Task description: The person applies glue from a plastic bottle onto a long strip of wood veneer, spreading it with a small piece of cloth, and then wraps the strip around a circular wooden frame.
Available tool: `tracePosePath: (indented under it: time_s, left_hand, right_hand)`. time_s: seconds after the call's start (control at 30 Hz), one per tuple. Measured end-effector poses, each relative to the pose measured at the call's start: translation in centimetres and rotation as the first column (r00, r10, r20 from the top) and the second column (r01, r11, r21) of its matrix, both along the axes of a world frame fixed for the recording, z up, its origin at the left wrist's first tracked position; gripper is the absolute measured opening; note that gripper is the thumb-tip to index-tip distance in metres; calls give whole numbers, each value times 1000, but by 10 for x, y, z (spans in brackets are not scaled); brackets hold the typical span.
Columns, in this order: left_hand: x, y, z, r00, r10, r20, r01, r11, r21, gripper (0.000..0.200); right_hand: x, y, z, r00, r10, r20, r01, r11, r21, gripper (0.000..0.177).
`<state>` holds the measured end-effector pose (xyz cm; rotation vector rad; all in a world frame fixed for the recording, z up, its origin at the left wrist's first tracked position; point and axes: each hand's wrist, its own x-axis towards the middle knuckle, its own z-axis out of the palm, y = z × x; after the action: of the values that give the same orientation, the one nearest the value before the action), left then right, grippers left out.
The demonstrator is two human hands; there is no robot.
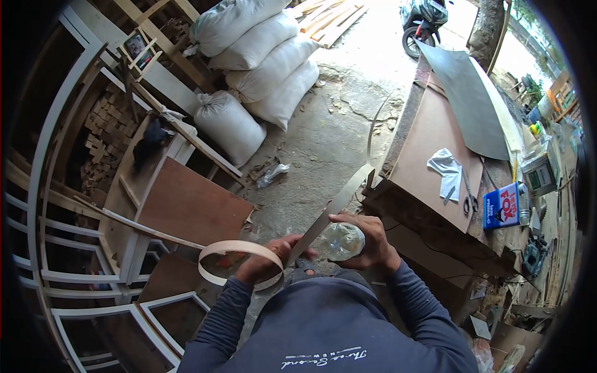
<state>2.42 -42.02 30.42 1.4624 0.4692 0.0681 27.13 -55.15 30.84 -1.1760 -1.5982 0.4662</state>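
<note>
At far left stand white frames (37, 186), with a brown panel (189, 208) beside them and white sacks (261, 56) stacked behind. Near the lower middle, the person's left hand (272, 257) is closed on a pale strip (333, 208), fingers pinching it. One end of the strip curls into a loop around that wrist, while the other runs up and right to the edge of the bench (429, 124). Just right of it, the right hand (376, 245) is wrapped around a clear bottle (342, 241), which touches the strip. On the bench lie a white cloth (446, 168), scissors (471, 202) and a blue can (502, 206), with a grey sheet (472, 99) behind them.
</note>
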Motion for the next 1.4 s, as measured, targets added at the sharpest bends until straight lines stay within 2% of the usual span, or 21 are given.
tracePosePath:
  time_s: [0.03, 0.1, 0.17, 0.2, 0.23, 0.27, 0.33, 0.37, 0.43, 0.5, 0.53, 0.63, 0.73, 0.87, 0.97, 1.03, 1.1, 1.17, 1.27, 1.37, 1.4]
  left_hand:
    - [2, -6, -14, 988, 12, 153, 25, 971, -238, 57]
    - [5, -9, -16, 998, 48, 30, -33, 923, -384, 54]
    - [9, -11, -10, 998, 44, -52, -56, 963, -263, 43]
    - [11, -12, -10, 995, 48, -91, -65, 977, -201, 38]
    - [10, -13, -13, 995, 42, -91, -58, 980, -188, 38]
    - [7, -14, -18, 995, 37, -95, -53, 983, -176, 38]
    - [-3, -16, -20, 988, 27, -154, -57, 980, -190, 37]
    - [-8, -17, -21, 988, 24, -153, -57, 974, -219, 37]
    - [-15, -18, -24, 989, 18, -150, -58, 962, -268, 37]
    - [-21, -20, -18, 985, 20, -172, -63, 966, -250, 37]
    - [-25, -21, -20, 986, 22, -166, -62, 969, -240, 37]
    - [-34, -23, -19, 976, 37, -214, -81, 976, -201, 37]
    - [-40, -27, -12, 958, 75, -278, -135, 970, -204, 37]
    - [-45, -31, -13, 949, 116, -294, -169, 972, -161, 37]
    - [-44, -33, -5, 947, 95, -306, -157, 970, -185, 37]
    - [-47, -35, -4, 950, 92, -300, -148, 975, -168, 37]
    - [-48, -36, -4, 950, 100, -297, -151, 977, -153, 38]
    - [-49, -37, -5, 945, 109, -309, -161, 976, -149, 38]
    - [-45, -41, -2, 930, 160, -332, -228, 957, -179, 38]
    - [-52, -34, -8, 922, 47, -385, -90, 992, -92, 35]
    - [-50, -36, -7, 929, 83, -361, -128, 987, -101, 35]
  right_hand:
    - [0, -2, 1, 1000, -15, -15, 15, 1000, -11, 78]
    - [2, -8, 1, 994, -76, -80, 72, 996, -45, 73]
    - [8, -19, -1, 971, -160, -179, 144, 985, -99, 67]
    - [16, -29, 7, 934, -269, -236, 219, 951, -218, 55]
    - [23, -35, 10, 828, -405, -387, 309, 906, -288, 52]
    - [29, -31, -7, 566, -385, -729, 355, 912, -206, 54]
    - [49, -21, 11, 448, -248, -859, 365, 928, -78, 56]
    - [53, -17, 23, 461, -284, -841, 417, 906, -78, 67]
    - [47, -5, 40, 340, -265, -902, 445, 891, -94, 80]
    - [43, 10, 34, 359, -330, -873, 428, 889, -160, 88]
    - [53, 14, 16, 414, -88, -906, 184, 983, -11, 81]
    - [44, 35, -27, 457, -176, -872, 145, 982, -122, 80]
    - [20, 47, -33, 510, -361, -781, 282, 928, -244, 85]
    - [-29, 41, -17, 655, -242, -716, 220, 967, -125, 99]
    - [-31, 44, -1, 716, -125, -687, 171, 985, -1, 81]
    - [2, 48, -32, 722, -207, -660, 181, 978, -109, 78]
    - [20, 54, -44, 638, -343, -690, 305, 935, -183, 75]
    - [16, 54, -43, 608, -317, -728, 289, 942, -169, 75]
    - [-29, 42, -7, 703, -104, -703, 96, 994, -51, 76]
    - [-62, 44, 17, 753, 18, -658, 40, 997, 73, 76]
    - [-54, 48, 13, 767, -61, -639, 110, 993, 37, 76]
